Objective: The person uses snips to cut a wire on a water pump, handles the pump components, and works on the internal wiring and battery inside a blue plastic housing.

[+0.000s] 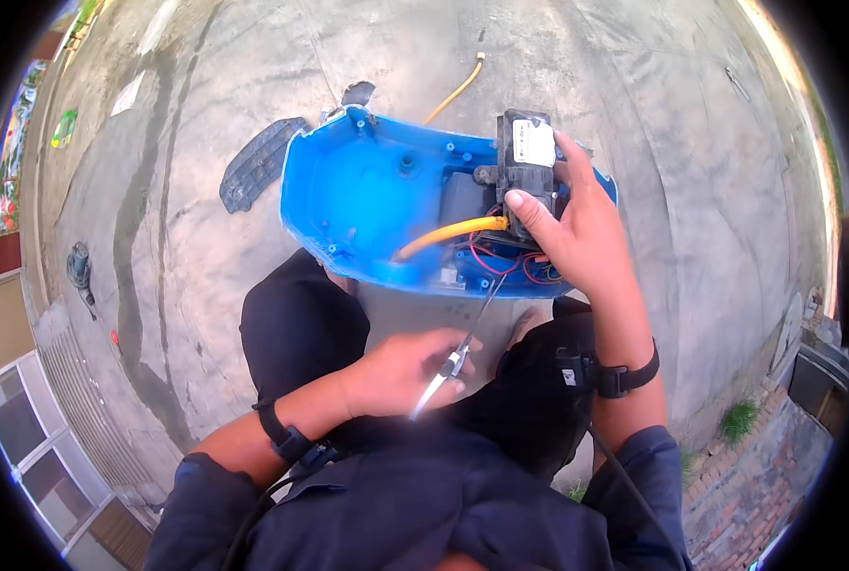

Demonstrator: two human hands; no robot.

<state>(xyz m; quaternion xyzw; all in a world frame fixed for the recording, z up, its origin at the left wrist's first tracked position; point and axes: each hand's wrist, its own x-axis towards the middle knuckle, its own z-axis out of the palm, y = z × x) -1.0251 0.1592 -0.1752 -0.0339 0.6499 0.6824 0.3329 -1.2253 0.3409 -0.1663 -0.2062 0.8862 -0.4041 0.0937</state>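
Note:
A blue plastic shell (348,181), open side up, lies across the middle above my knees. My right hand (584,233) grips a black box-shaped unit (527,181) with a white label, tilted up at the shell's right end. A yellow hose (451,232) runs from this unit into the shell. Thin red and dark wires (501,265) hang below it, and another dark block (467,198) sits beside it. Below the shell's near edge, my left hand (405,369) is closed around a screwdriver (455,362) with a pale handle. Its thin shaft points up toward the wires; whether the tip touches anything cannot be made out.
Beyond the shell, a second piece of yellow hose (458,88) lies on the concrete ground (396,48). A dark curved plastic panel (261,164) rests left of the shell. A greyish object (80,271) lies farther left. Brick paving (748,495) and grass (739,419) are at lower right.

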